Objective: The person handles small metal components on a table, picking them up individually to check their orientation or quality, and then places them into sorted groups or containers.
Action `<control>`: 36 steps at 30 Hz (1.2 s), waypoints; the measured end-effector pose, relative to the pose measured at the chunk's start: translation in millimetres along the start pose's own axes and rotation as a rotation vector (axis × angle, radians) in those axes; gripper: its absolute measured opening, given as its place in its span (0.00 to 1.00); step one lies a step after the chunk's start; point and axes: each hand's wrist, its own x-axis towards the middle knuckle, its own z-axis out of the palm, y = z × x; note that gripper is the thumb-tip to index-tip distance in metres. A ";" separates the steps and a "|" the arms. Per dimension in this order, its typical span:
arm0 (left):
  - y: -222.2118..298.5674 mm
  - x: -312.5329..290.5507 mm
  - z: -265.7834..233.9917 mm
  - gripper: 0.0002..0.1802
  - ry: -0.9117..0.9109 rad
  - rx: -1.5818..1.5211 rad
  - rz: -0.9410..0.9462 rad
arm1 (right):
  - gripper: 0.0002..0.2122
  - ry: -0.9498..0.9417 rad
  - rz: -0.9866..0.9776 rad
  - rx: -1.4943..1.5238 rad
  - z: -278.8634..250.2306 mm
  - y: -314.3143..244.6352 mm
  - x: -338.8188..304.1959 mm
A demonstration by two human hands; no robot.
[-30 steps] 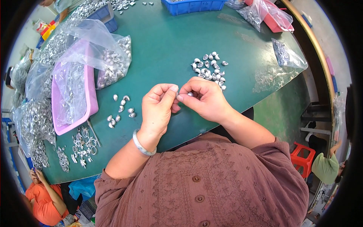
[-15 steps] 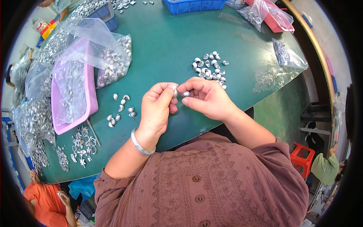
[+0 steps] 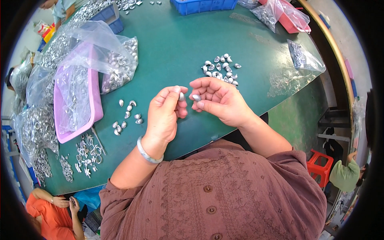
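Observation:
My left hand (image 3: 163,114) pinches a small silver teardrop-shaped metal piece (image 3: 182,97) between thumb and fingertips. Facing it, my right hand (image 3: 222,98) holds a similar silver metal piece (image 3: 196,97) at its thumb and curled fingers. A small gap separates the two pieces, above the green table (image 3: 172,52). Just beyond my right hand lies a pile of silver hollow, curved pieces (image 3: 218,67). A smaller scattered group of such pieces (image 3: 128,115) lies left of my left hand.
At left stand a lilac basket (image 3: 98,106) with a clear bag in it and a bag of silver pieces (image 3: 120,68). Silver rings and trinkets (image 3: 89,154) lie nearer. Blue bins (image 3: 204,6) and a red basket (image 3: 294,24) are far off. A person in orange (image 3: 54,214) sits lower left.
My hands have drawn slightly apart, and the right fingers have loosened and spread a little around their piece. At lower left, the person in orange has brought their hands together.

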 end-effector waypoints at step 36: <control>1.7 5.7 -12.3 0.10 -0.494 -0.341 -0.334 | 0.21 0.168 -0.557 -0.806 -3.9 0.0 -6.9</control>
